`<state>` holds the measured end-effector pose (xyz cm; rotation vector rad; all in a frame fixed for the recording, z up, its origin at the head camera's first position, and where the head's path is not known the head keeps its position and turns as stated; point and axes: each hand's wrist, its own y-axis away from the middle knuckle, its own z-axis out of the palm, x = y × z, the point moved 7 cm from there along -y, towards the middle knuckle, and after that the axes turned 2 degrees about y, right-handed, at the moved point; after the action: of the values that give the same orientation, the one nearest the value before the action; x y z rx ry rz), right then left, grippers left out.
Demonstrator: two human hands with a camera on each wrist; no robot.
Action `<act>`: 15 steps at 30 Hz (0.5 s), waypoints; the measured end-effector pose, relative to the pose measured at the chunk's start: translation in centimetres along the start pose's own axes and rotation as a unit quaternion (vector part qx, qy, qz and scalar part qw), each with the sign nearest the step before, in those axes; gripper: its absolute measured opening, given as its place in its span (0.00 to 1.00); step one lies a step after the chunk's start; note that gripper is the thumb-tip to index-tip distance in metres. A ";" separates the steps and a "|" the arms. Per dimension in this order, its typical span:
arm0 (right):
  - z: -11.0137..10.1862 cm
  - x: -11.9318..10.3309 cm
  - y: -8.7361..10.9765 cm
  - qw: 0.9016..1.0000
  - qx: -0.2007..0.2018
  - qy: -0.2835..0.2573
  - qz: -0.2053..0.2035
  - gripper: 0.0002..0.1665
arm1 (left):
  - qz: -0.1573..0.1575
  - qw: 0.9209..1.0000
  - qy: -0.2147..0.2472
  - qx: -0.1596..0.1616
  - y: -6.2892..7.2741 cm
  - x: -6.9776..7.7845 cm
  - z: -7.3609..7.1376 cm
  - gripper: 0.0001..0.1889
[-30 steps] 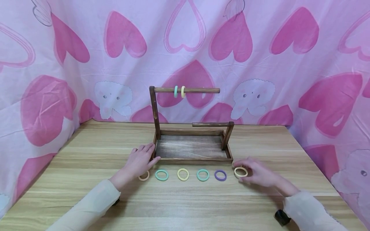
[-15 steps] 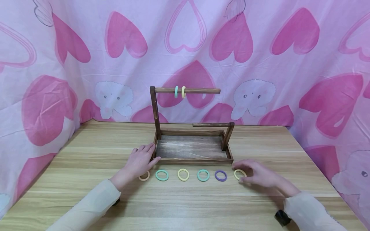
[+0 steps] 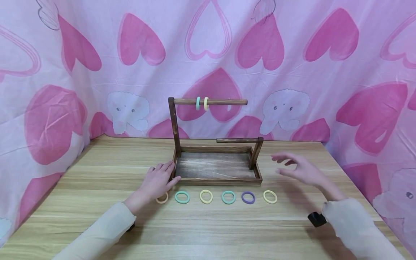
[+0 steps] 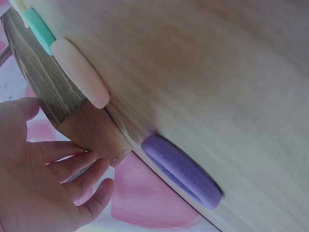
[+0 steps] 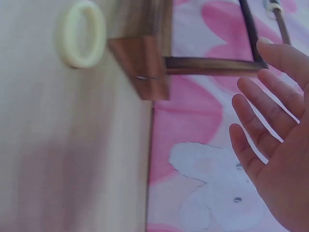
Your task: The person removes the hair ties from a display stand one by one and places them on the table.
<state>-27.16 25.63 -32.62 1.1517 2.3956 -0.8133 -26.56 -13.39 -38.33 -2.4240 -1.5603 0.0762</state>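
Observation:
My left hand (image 3: 155,182) rests at the left front corner of a dark wooden rack (image 3: 217,181), a tray with two posts and bars. Its fingers lie loosely against the tray's end in the left wrist view. Clear of the table, right of the rack, my right hand (image 3: 300,169) holds nothing, fingers spread. In a row before the tray lie hair ties: peach (image 3: 157,201), partly covered by my left hand, green (image 3: 182,192), yellow (image 3: 206,191), green (image 3: 228,192), purple (image 3: 248,193) and pale yellow (image 3: 270,191). Another purple hair tie (image 4: 181,171) shows in the left wrist view.
A green hair tie (image 3: 198,103) and a yellow hair tie (image 3: 206,104) hang on the rack's upper bar (image 3: 227,102). The lower bar (image 3: 235,140) points left from the right post. A pink heart-patterned curtain (image 3: 208,83) stands behind the wooden table (image 3: 208,231).
My right hand has let go of the pale yellow hair tie, which lies flat at the row's right end, and has risen away to the back right. The left hand stays put.

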 end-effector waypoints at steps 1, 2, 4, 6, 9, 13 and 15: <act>-0.5 0.1 -0.3 1.000 0.007 -0.003 0.006 0.23 | 0.000 1.000 0.000 0.000 0.0 0.0 0.0 0.31; -0.9 0.1 -0.6 1.000 0.015 -0.008 0.011 0.22 | 0.000 1.000 0.001 -0.001 0.0 0.0 0.0 0.31; -1.7 0.3 -1.2 0.999 0.031 -0.023 0.016 0.22 | -0.001 1.000 0.002 -0.002 0.0 0.0 0.0 0.31; -2.4 0.5 -1.7 0.998 0.044 -0.031 0.033 0.22 | -0.001 1.000 0.003 -0.003 0.0 0.0 0.0 0.31; -3.3 0.7 -2.5 0.996 0.055 -0.045 0.061 0.23 | 0.000 1.000 0.001 -0.004 0.0 0.0 0.1 0.32; -4.2 0.7 -3.6 0.993 0.060 -0.050 0.083 0.24 | 0.000 1.000 -0.002 -0.004 0.0 0.0 0.0 0.32; -4.6 0.7 -4.3 0.993 0.064 -0.055 0.078 0.24 | 0.000 1.000 -0.002 -0.003 0.0 0.0 0.0 0.32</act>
<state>-31.33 26.79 -27.94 1.2896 2.1620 -0.9626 -26.59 -13.40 -38.33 -2.4291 -1.5650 0.0780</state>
